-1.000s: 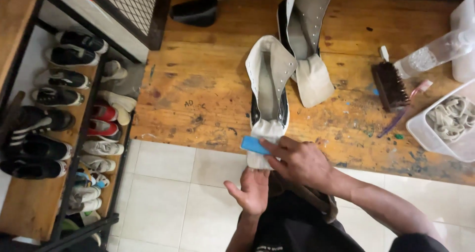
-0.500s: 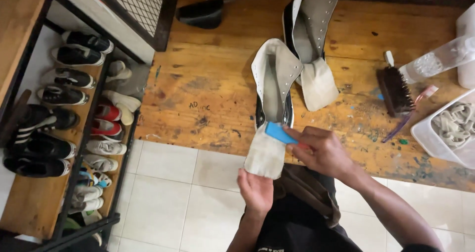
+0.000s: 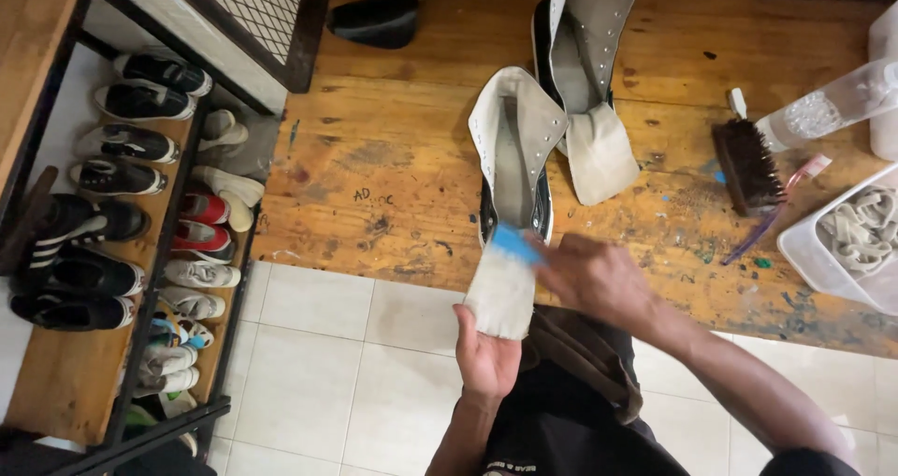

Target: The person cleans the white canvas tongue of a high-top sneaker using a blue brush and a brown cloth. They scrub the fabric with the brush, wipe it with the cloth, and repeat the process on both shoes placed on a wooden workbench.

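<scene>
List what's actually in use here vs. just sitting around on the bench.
In use:
- left hand, holding the shoe tongue from below
- right hand, pressing a blue item on the tongue; too blurred to identify
- near high-top shoe, opened up

Lying about:
- second high-top shoe
- scrub brush
- toothbrush
- clear bottle
- tub of laces
- shoe rack
</scene>
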